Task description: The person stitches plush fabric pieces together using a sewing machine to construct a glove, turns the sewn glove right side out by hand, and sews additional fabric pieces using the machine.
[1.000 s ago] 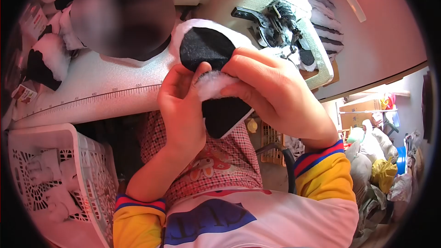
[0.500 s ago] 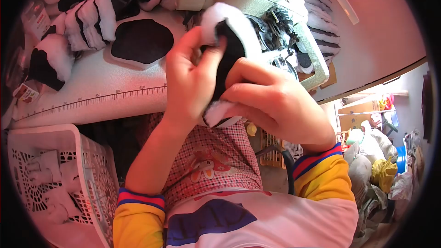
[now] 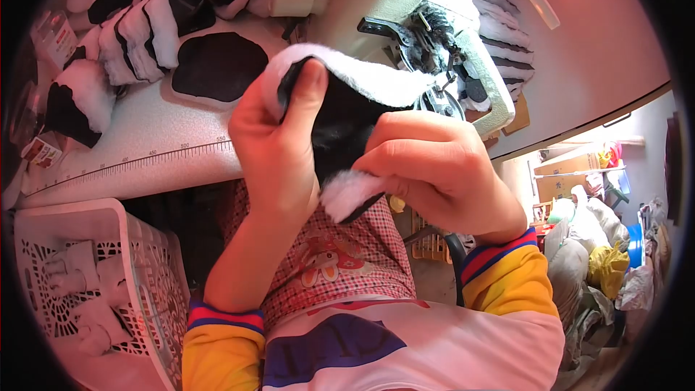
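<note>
Both hands grip one piece of white fleece with a black backing point(image 3: 340, 119), held in front of the sewing machine point(image 3: 405, 0). My left hand point(image 3: 282, 130) is closed on its left side, the thumb lying on the black face near the curled white edge. My right hand point(image 3: 434, 163) pinches the lower right part, where a white fluffy flap point(image 3: 349, 194) folds out below the fingers. Behind my left wrist, a flat black oval piece point(image 3: 221, 65) with a white rim lies on the table.
Stacked black and white fleece pieces point(image 3: 141, 32) lie at the back left, more striped ones point(image 3: 507, 43) right of the machine. A printed ruler point(image 3: 170, 153) follows the table's front edge. Below left stands a white plastic basket point(image 3: 123, 261) holding white pieces. Bags point(image 3: 568, 253) are piled at the right.
My left hand has moved left and slightly down, away from my right hand. The fleece piece is spread wider, showing more black backing, and the lower flap hangs lower.
</note>
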The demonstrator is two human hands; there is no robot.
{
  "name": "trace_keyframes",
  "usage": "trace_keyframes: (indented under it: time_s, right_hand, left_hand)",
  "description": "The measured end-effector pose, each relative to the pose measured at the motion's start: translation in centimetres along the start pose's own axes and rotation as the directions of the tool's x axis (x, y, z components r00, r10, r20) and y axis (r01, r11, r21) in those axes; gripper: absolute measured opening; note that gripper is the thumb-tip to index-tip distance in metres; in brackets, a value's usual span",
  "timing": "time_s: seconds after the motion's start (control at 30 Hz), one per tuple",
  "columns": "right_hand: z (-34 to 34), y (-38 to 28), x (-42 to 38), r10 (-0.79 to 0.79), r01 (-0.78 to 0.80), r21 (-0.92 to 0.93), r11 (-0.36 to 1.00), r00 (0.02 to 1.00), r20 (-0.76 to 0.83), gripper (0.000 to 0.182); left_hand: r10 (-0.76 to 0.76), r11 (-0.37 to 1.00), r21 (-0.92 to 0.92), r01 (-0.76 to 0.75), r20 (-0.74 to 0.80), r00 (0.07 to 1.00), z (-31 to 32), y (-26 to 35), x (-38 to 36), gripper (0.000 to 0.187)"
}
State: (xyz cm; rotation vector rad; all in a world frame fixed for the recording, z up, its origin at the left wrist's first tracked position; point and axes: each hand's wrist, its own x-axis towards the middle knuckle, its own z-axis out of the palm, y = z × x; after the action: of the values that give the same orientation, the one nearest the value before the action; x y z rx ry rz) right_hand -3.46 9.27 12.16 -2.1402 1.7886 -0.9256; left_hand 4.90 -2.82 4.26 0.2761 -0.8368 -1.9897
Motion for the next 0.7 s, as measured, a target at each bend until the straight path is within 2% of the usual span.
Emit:
trace_keyframes:
  time_s: [0.1,0.17,0.23,0.27,0.3,0.33,0.4,0.43,0.5,0.6,0.7]
  right_hand:
    - [0.9,0.1,1.4,-0.019,0.026,0.108,0.994,0.998,-0.065,0.015]
    - [1.3,0.2,2.3,-0.062,0.065,0.015,0.998,0.984,-0.170,0.010]
    - [1.6,0.4,2.2,-0.037,0.047,0.045,0.998,0.979,-0.203,0.010]
    - [1.6,0.6,2.2,-0.012,0.030,0.072,0.997,0.972,-0.234,0.011]
    - [1.2,0.2,2.1,0.031,-0.018,0.066,0.998,0.979,-0.202,0.015]
    - [1.4,0.0,2.1,0.031,-0.017,0.068,0.998,0.979,-0.200,0.015]
    - [1.9,-0.3,2.1,0.224,-0.165,0.207,0.964,0.926,-0.304,0.019]
    - [1.8,-0.2,2.1,0.234,-0.171,0.214,0.962,0.920,-0.314,0.020]
    - [1.8,-0.3,2.1,0.257,-0.180,0.252,0.951,0.914,-0.314,0.019]
    - [1.8,-0.2,2.0,0.262,-0.181,0.272,0.945,0.918,-0.297,0.017]
    - [1.9,-0.2,2.1,0.240,-0.167,0.245,0.955,0.922,-0.304,0.016]
  left_hand:
    - [-0.033,0.999,0.004,0.032,0.075,0.997,-0.2,1.0,-2.2,0.020]
    - [0.041,0.997,-0.065,-0.035,0.094,0.995,-0.3,0.7,-2.8,0.013]
    - [0.060,0.995,-0.091,-0.049,0.114,0.992,-0.9,0.6,-2.6,0.012]
    - [0.125,0.984,-0.144,-0.102,0.164,0.978,-1.2,0.4,-2.4,0.015]
    - [0.192,0.968,-0.200,-0.150,0.212,0.958,-1.6,0.1,-2.3,0.020]
    - [0.192,0.968,-0.198,-0.151,0.209,0.959,-2.0,0.0,-2.2,0.020]
    - [0.183,0.983,-0.075,-0.170,0.216,0.959,-2.6,-0.2,-2.5,0.027]
    - [0.179,0.983,-0.072,-0.167,0.217,0.960,-2.6,-0.3,-2.9,0.027]
    - [0.165,0.984,-0.082,-0.157,0.094,0.982,-2.3,-0.5,-3.6,0.028]
    - [0.167,0.985,-0.059,-0.159,0.159,0.973,-2.7,-0.3,-3.4,0.028]
    - [0.185,0.982,-0.056,-0.179,0.151,0.971,-2.8,-0.3,-3.4,0.028]
